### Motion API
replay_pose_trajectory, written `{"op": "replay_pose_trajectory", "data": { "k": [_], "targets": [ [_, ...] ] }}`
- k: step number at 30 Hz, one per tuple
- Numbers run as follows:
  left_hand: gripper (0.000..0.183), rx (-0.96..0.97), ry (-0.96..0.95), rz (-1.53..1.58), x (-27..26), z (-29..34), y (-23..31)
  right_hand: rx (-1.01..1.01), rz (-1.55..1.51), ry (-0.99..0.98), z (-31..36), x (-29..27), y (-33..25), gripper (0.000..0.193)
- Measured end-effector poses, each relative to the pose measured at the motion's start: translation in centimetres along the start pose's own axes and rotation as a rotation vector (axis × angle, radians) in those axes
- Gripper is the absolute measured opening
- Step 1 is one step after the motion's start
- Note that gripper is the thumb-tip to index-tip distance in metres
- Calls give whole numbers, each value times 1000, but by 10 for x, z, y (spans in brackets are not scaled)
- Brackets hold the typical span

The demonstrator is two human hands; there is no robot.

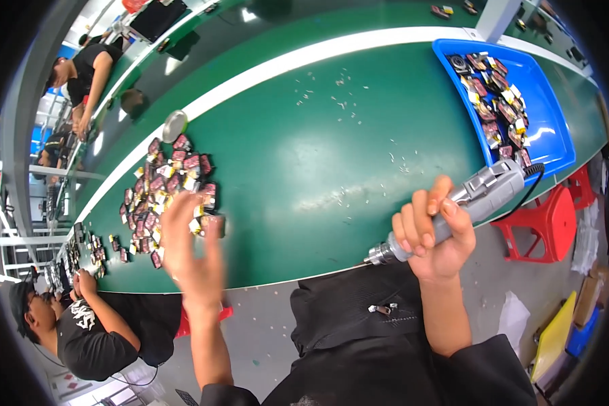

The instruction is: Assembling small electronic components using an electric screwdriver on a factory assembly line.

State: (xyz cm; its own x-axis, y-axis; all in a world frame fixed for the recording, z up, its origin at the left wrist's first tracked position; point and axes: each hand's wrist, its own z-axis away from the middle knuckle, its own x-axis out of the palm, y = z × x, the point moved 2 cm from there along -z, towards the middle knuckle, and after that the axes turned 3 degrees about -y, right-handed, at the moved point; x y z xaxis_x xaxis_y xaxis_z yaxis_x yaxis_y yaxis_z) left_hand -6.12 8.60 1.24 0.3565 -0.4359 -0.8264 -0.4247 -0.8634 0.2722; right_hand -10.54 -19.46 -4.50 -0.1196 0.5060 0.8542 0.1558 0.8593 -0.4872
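My left hand (195, 254) reaches to the near edge of a pile of small black-and-reddish parts (162, 183) with white and yellow bits. Its fingers and thumb are apart and slightly blurred by motion. One part (213, 225) lies right by the thumb tip; I see no grip on it. In my right hand (440, 233) is a grey electric screwdriver (490, 189), the fingers wrapped round its body. Its metal chuck end (380, 254) points left, over the front edge of the green table (271, 169).
A blue tray (555, 128) with more such parts stands at the right. A round metal lid or dish (175, 126) lies behind the pile. Tiny screws (342, 105) are scattered mid-table. Red stools (551, 227) stand below right. One co-worker (98, 331) sits at the left, another (91, 74) beyond.
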Motion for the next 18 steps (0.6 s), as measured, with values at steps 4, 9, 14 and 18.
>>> {"op": "replay_pose_trajectory", "data": {
  "k": [4,9,14,18],
  "targets": [
    [32,287,-228,266,57,-16,69,-3,31,-73,1,-7,-3,17],
    [27,356,-290,215,76,-18,83,-7,-16,-90,-1,-7,-3,14],
    [28,513,-246,151,82,-17,80,24,0,-127,-2,-8,-4,17],
    [29,519,-213,150,87,-18,80,27,-7,-125,-1,-10,-4,17]
  ]
}}
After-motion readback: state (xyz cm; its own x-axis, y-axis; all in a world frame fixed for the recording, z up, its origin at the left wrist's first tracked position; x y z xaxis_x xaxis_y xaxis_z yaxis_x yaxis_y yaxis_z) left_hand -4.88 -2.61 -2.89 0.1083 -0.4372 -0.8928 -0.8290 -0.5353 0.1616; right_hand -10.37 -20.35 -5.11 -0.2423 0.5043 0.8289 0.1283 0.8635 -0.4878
